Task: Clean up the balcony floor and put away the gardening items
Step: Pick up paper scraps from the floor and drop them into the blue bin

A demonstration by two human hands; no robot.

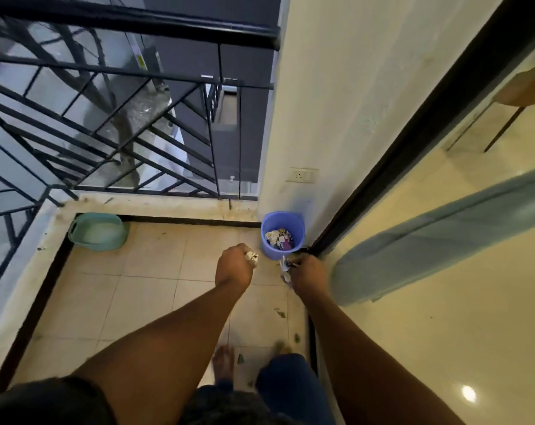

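Observation:
A blue plastic bucket (283, 220) stands in the balcony's far right corner, against the wall, with crumpled wrappers and paper inside. My left hand (234, 266) grips a crumpled white scrap (251, 257) just left of the bucket. My right hand (307, 273) holds torn paper and wrapper pieces (286, 269) just in front of the bucket. Both arms reach forward over the tiled floor (143, 289).
A green plastic tub (99, 231) sits in the far left corner by the raised ledge. A black metal railing (131, 124) borders the balcony. The sliding-door frame (382, 176) runs along the right. Small leaf bits (280, 313) lie on the tiles near my bare feet.

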